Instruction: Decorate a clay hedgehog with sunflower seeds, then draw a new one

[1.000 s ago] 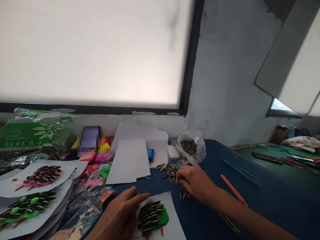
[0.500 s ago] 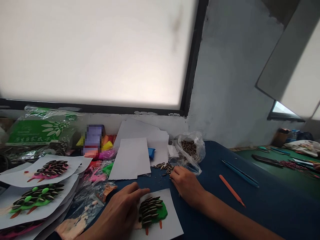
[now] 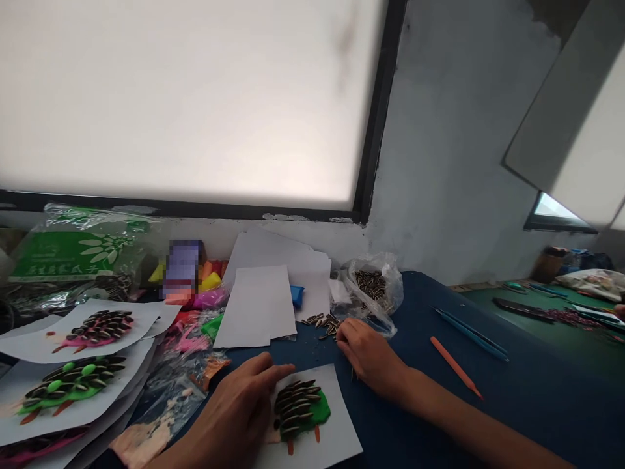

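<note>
My left hand lies over the left edge of a white card, index finger stretched out, the other fingers partly hidden. On the card is a green clay hedgehog shape with rows of striped sunflower seeds pressed in as spines and small orange-brown legs. My right hand is beyond the card, its fingers bent together at the loose sunflower seeds. Its fingertips are hidden, so what they pinch cannot be seen. A thin pale sliver shows under that hand.
A plastic bag of seeds stands behind my right hand. Blue tweezers and an orange pen-like tool lie to the right. Finished hedgehog cards are stacked left, near clay packets. Blank white cards lie at the back.
The view has shifted slightly. Both hands stay nearly where they were, the right one still at the loose seeds and the left one still on the card.
</note>
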Motion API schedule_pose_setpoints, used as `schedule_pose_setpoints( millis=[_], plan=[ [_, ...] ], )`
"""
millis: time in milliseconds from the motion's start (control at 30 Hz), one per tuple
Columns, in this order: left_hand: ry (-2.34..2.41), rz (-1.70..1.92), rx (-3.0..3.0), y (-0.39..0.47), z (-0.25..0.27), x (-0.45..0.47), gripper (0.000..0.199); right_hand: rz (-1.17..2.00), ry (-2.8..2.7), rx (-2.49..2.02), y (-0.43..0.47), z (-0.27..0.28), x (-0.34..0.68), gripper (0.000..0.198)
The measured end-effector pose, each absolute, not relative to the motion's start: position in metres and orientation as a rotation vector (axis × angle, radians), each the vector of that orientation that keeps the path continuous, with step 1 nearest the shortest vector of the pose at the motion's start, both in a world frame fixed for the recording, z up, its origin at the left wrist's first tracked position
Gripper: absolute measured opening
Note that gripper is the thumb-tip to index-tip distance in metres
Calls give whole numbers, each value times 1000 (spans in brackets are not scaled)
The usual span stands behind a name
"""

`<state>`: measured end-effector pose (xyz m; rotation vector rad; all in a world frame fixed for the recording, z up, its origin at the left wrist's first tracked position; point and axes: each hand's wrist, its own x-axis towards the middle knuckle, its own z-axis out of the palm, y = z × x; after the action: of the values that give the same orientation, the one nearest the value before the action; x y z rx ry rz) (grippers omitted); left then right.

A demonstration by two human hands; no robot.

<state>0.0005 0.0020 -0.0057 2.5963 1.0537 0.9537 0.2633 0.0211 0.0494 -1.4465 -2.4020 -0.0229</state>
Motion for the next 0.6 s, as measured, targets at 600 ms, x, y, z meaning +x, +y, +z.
schedule_pose_setpoints(
  millis=[600],
  plan=[
    [1048, 941, 2553, 0, -1, 1, 48, 523, -2378, -1299, -31, 71, 242, 17]
  ],
)
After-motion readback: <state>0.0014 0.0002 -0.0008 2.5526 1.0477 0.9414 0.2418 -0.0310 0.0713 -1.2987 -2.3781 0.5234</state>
